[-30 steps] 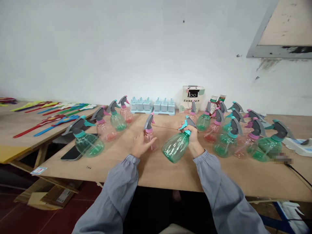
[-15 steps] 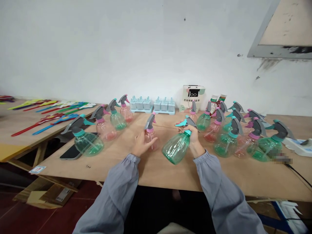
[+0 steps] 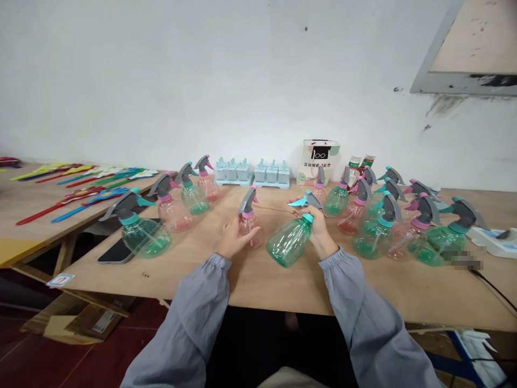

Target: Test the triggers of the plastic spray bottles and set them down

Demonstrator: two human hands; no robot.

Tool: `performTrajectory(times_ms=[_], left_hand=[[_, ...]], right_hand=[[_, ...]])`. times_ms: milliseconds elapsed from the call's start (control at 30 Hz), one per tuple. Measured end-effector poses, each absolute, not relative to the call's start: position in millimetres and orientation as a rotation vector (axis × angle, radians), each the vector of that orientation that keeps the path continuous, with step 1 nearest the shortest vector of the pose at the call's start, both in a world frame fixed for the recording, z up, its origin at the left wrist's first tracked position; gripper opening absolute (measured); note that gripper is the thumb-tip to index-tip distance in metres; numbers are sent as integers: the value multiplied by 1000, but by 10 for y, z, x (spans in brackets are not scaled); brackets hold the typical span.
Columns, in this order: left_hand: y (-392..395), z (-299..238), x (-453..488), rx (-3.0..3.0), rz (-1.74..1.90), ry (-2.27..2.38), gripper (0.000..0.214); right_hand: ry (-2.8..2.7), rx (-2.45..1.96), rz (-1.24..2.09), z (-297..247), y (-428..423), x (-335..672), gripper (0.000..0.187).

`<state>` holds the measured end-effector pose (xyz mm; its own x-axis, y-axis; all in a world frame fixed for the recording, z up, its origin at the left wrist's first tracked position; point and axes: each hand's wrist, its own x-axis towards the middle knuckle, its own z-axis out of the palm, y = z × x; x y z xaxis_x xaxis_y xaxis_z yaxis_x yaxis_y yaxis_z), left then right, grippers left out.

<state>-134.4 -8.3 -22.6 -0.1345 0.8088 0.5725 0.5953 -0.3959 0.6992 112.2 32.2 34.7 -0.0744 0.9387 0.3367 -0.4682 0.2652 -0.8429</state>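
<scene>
At far left, bright flat strips with shaped ends (image 3: 72, 202) lie on a neighbouring table. On the main wooden table (image 3: 262, 291), a dark phone (image 3: 115, 252) lies partly behind the nearest of four spray bottles (image 3: 146, 237), green and pink by turns, set in a line running back towards the wall.

Near the middle, the left hand (image 3: 233, 237) wraps a pink bottle (image 3: 247, 223) standing upright on the table, its thumb across the front and its other fingers round the left side (how tightly, I cannot tell). Behind it sit two pale-blue moulds (image 3: 271, 173).

Next comes a larger-looking green bottle (image 3: 288, 243), tilted, its base towards the lower left and seemingly lifted. The right hand (image 3: 318, 223) has its fingers clamped round the neck and sprayer head. A second ago fingertips curled over the teal tip; now that tip juts out clear, which suggests an eased grip on the head while the neck stays held. The left hand looks unchanged.

Further right are a printed paper bag (image 3: 309, 175), a crowd of more bottles (image 3: 374, 240) and a white tray (image 3: 493, 242).
</scene>
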Motion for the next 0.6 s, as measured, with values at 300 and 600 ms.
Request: performTrajectory(times_ms=[300,600], left_hand=[[-95,-214,-1354,1958,1470,1632,60],[-82,-231,-1355,1971,1492,1622,60]], right_hand=[[-1084,-557,1294,324,392,1186,21],[-1055,-532,1245,399,353,1246,20]])
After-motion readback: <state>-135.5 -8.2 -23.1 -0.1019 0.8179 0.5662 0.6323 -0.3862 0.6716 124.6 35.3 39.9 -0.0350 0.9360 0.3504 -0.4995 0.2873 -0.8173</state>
